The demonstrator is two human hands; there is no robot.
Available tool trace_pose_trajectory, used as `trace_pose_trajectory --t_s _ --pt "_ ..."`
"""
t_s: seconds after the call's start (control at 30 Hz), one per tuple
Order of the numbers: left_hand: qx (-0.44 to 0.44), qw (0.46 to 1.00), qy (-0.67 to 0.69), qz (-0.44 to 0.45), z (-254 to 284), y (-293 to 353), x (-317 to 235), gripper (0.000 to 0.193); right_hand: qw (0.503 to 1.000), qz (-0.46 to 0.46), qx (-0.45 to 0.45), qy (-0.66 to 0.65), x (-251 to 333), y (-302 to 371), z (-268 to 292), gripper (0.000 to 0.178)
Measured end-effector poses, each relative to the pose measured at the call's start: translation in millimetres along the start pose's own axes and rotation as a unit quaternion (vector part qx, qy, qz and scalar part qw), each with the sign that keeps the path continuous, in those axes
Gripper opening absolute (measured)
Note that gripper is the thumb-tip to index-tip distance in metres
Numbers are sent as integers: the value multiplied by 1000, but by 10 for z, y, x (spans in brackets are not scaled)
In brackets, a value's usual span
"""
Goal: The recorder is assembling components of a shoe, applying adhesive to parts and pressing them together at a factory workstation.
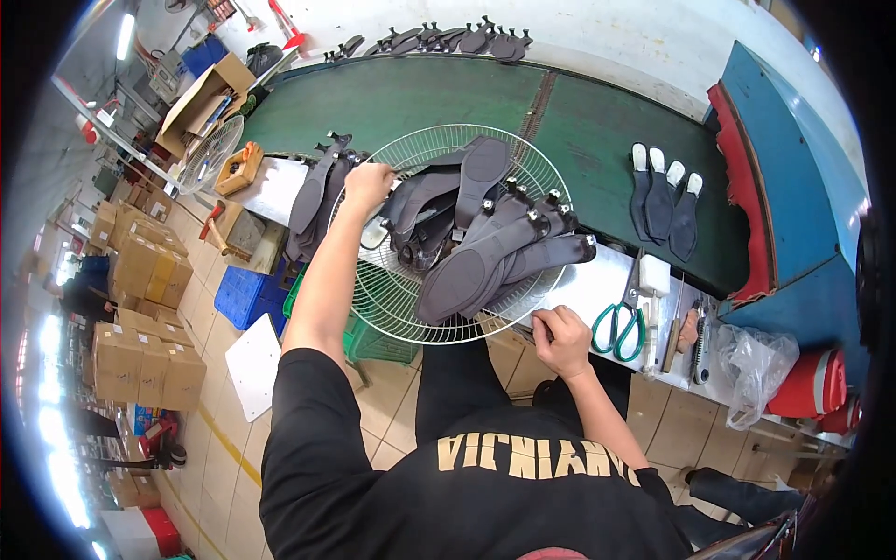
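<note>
A round wire basket (387,315) lies in front of me, heaped with dark grey shoe soles (476,271), several with shiny knobs at one end. My left hand (369,185) is closed at the basket's left rim, its fingertips beside the soles. At the near right rim, my right hand (562,341) is curled, with thumb and forefinger against the wire. Part of each grip is hidden. More dark soles (313,201) are stacked just left of the basket. On the green bench lie several dark strips with white ends (665,201).
The green conveyor-like bench (420,98) carries a row of soles (448,39) along its back. Green-handled scissors (619,331), hand tools and a plastic bag (754,369) lie at the right. Leftward are a blue crate (250,297), a hammer (213,222) and stacked cartons (149,359).
</note>
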State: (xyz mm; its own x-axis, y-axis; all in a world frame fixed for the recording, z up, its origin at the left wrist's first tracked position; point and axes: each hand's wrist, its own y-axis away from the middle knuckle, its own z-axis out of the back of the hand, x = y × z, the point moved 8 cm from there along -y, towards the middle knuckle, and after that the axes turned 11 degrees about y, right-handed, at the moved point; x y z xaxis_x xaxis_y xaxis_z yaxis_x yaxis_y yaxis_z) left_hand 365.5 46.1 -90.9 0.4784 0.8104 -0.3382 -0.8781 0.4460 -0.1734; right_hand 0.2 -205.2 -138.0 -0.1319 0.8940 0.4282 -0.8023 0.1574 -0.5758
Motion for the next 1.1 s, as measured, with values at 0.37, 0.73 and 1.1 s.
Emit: trace_pose_trajectory --t_s 0.37,0.73,1.1 --pt "-400 855 300 -138 2134 1209 -1058 14 967 -131 46 -212 -117 31 236 6" --pt "-27 852 467 -237 659 2218 -2509 4 985 117 123 -42 902 -487 1589 60" --pt "73 505 852 118 -759 2501 -2536 51 987 -63 109 -97 209 106 1043 22"
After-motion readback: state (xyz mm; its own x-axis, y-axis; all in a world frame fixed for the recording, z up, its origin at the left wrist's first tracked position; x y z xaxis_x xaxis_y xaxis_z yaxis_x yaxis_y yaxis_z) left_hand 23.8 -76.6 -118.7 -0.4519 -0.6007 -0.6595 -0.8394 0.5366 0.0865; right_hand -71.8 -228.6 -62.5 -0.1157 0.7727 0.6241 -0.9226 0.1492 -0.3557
